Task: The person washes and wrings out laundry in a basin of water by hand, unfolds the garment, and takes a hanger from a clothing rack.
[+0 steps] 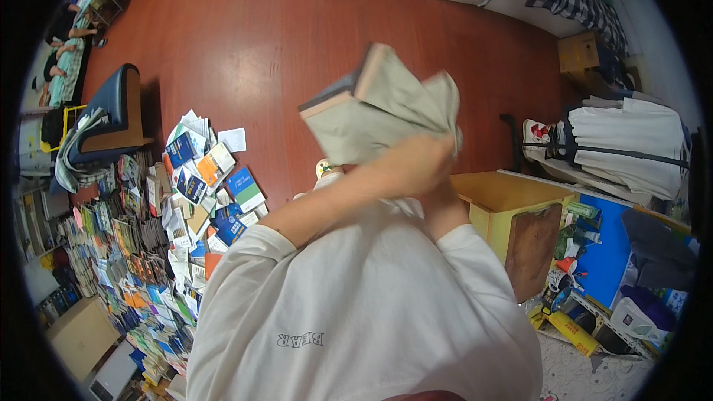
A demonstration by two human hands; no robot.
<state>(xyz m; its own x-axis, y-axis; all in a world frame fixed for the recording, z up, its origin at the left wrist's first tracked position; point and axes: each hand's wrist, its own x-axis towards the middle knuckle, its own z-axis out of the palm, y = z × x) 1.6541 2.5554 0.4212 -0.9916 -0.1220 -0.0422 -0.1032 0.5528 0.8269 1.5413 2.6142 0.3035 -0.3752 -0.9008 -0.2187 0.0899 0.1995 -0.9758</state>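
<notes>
A greyish-green cloth item (384, 106), blurred by motion, hangs in front of me over the floor. Tan bands run along its upper edges, and its inside looks dark. My left forearm crosses my body to the right. My left hand (437, 151) is closed on the lower right part of the cloth, its fingers blurred. Only the forearm (448, 214) of my right arm shows plainly. The left wrist and hand cover most of my right hand, so its hold cannot be made out. Below the cloth, part of a patterned shoe (323, 167) shows.
Books and papers (223, 195) spread over the floor at left, beside packed rows of books (133, 245). A dark blue chair (114, 117) stands beyond. To the right are a wooden cabinet (512, 195) and a rack with white cloth (626, 145). Another person's legs (64, 55) show far left.
</notes>
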